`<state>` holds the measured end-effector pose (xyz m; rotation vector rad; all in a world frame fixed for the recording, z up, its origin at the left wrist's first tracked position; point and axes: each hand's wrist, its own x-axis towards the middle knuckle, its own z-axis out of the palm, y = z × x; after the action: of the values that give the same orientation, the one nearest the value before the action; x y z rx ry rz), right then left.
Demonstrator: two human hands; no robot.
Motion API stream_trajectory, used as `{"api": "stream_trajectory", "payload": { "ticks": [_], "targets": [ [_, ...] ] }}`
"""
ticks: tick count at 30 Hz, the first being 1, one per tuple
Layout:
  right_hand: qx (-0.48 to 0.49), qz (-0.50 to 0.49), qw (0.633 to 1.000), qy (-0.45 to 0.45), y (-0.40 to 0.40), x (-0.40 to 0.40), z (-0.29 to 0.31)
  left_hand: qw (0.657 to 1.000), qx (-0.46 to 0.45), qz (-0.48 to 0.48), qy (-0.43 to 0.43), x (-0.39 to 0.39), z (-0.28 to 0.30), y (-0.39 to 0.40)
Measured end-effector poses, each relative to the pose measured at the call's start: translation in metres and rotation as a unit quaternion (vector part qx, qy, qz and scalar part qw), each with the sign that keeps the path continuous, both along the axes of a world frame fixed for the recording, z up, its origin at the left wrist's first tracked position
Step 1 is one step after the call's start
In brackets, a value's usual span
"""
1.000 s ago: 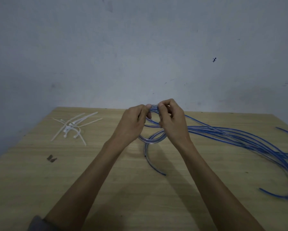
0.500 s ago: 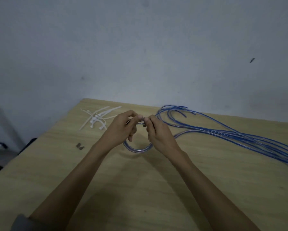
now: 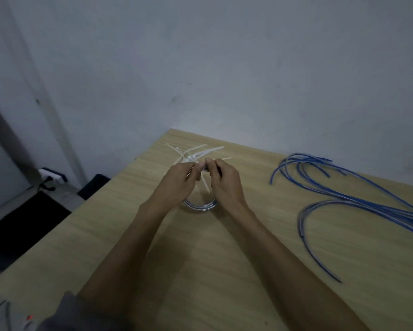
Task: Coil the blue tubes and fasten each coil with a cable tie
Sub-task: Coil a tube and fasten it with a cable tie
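While both of my hands are meeting over the far part of the wooden table, I am holding a small coil of blue tube upright between them. My left hand is gripping the coil's top with curled fingers and thumb, and my right hand is pinching the same top section just beside it, fingertips nearly touching those of the left. The lower arc of the coil is hanging below both palms, close above the tabletop; whether it is touching the wood I cannot tell. Just beyond my fingertips, the white cable ties are lying in a loose crossed pile, one strip showing in the gap between my hands. Well off to the side of my right hand, the remaining blue tubes are lying uncoiled in long curves across the table. Motion blur is softening the finger detail.
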<state>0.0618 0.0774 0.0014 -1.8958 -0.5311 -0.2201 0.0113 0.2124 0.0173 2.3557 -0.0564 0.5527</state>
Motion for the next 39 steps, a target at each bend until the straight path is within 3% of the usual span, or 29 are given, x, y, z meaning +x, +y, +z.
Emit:
{"api": "stream_trajectory", "payload": {
  "ticks": [5,10,15,19,24,31,35,39],
  "targets": [
    [-0.008,-0.02,0.997,0.074,0.009,0.015,-0.007,0.999,0.026,0.018,0.024,0.003,-0.011,0.02],
    [-0.192,-0.091,0.977,0.025,0.009,0.031,-0.015,0.996,-0.026,0.06,0.058,0.001,-0.012,0.049],
    [-0.287,-0.105,0.95,0.066,0.031,0.048,-0.006,0.994,-0.008,0.069,0.083,-0.001,-0.011,0.047],
    [-0.272,-0.118,0.95,0.097,0.029,0.051,-0.001,0.993,-0.02,0.07,0.096,0.001,-0.013,0.048],
    [-0.215,-0.151,0.957,0.121,0.005,0.048,0.007,0.982,-0.163,0.05,0.086,0.008,-0.023,0.044],
    [-0.099,-0.028,0.988,0.112,-0.033,0.011,0.048,0.937,-0.341,0.043,0.062,0.01,-0.013,0.022],
    [-0.152,0.047,0.977,0.145,-0.042,-0.019,0.059,0.924,-0.372,0.075,0.046,0.013,-0.016,0.014],
    [-0.186,0.017,0.967,0.173,-0.04,-0.02,0.049,0.923,-0.375,0.077,0.017,0.01,-0.016,0.001]
  ]
}}
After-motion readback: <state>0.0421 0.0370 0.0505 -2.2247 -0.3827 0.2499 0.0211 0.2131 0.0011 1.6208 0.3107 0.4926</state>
